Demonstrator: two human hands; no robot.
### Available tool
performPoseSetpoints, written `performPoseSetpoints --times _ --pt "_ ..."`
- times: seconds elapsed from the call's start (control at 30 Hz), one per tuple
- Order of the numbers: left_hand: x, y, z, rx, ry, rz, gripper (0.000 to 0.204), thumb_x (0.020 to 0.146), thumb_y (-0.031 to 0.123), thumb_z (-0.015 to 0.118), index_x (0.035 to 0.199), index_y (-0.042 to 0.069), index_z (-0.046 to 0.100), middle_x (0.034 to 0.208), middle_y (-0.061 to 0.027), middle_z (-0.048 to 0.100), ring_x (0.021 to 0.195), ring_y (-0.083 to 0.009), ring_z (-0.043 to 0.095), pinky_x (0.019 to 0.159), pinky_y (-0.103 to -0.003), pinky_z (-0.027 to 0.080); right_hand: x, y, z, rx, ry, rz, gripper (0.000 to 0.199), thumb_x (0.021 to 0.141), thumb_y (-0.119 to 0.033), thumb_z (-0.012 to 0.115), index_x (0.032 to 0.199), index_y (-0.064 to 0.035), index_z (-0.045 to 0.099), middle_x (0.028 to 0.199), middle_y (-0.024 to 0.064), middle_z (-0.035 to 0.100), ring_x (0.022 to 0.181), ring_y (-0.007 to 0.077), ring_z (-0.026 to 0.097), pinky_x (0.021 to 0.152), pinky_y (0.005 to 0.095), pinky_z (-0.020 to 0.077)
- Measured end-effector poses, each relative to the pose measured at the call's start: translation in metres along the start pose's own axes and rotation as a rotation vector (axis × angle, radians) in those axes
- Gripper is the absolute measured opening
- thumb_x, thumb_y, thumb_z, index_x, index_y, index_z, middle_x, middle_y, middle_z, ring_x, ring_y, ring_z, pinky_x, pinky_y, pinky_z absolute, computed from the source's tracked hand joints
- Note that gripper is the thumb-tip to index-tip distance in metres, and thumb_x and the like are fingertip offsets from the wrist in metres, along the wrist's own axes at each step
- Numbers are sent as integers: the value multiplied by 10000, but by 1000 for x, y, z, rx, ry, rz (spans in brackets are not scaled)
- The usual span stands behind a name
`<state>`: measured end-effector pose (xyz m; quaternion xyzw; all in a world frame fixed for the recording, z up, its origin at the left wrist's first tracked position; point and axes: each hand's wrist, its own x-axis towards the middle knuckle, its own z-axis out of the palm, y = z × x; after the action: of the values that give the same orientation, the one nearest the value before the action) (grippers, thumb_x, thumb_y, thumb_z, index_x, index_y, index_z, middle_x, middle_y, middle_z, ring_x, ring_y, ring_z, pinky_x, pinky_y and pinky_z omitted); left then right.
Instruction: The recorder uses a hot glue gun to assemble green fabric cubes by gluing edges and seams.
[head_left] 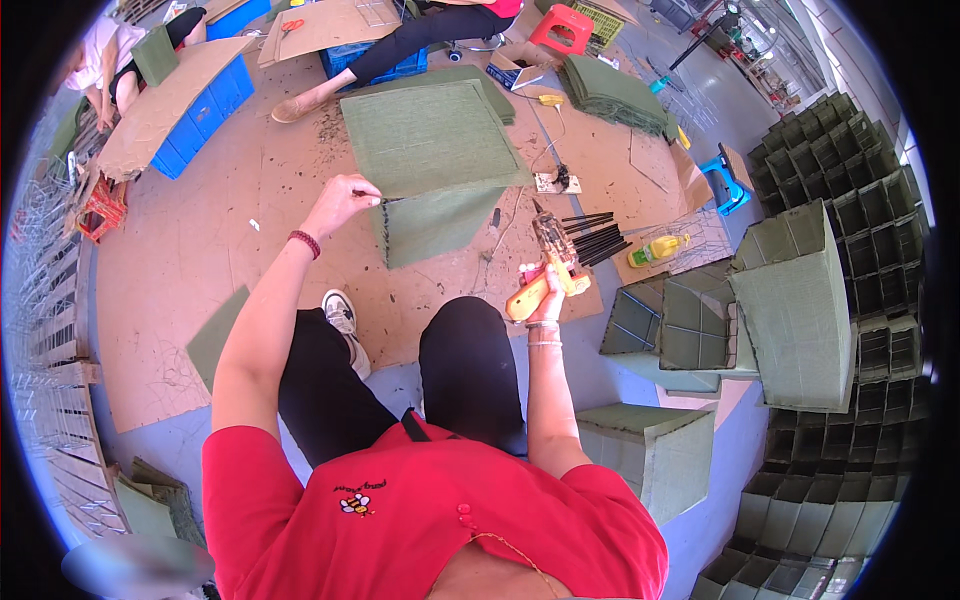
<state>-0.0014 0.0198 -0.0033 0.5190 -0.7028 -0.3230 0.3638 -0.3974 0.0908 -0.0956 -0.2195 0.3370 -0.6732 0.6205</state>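
Just nearer than the green panel (430, 140) and to its right, the yellow glue gun (525, 303) is gripped in the right hand (549, 306), its handle wrapped by the fingers and its nozzle pointed away from the body. At the panel's near left corner, the left hand (345, 203) is held with thumb and fingertips drawn together; whether the edge is caught between them cannot be told at this angle. Below the panel's near edge, a second sheet (440, 228) is seen, above the cardboard (170, 330). To the right of the panel, black sticks (600, 242) are laid side by side, with a bottle (657, 250) placed past them and green boxes (795, 310) set farther right. Beyond the panel to the right, green sheets (615, 95) are piled, and a red stool (563, 30) is placed farther back. Beyond its far edge, a seated co-worker's leg (400, 60) is stretched out.
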Motion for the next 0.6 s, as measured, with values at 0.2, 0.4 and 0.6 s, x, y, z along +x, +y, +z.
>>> performPoseSetpoints --times 0.2,0.4,0.6 --pt "-11 25 5 192 35 181 78 738 15 638 813 21 657 835 -66 612 756 -227 612 676 -327 493 19 -24 39 133 -46 31 344 821 -339 594 1010 -58 532 987 108 611 940 238 589 735 346 504" --pt "-19 28 7 384 143 284 79 733 50 649 812 50 651 841 -43 594 769 -227 599 678 -320 490 83 12 -1 391 -41 40 401 781 -370 649 1070 -107 562 1005 98 627 908 230 590 769 380 488" --pt "-15 31 15 425 200 322 65 734 56 649 799 57 643 808 -55 568 719 -225 585 620 -320 480 102 96 -133 344 209 199 297 821 -232 624 1074 -91 559 971 90 628 913 236 591 826 387 478"
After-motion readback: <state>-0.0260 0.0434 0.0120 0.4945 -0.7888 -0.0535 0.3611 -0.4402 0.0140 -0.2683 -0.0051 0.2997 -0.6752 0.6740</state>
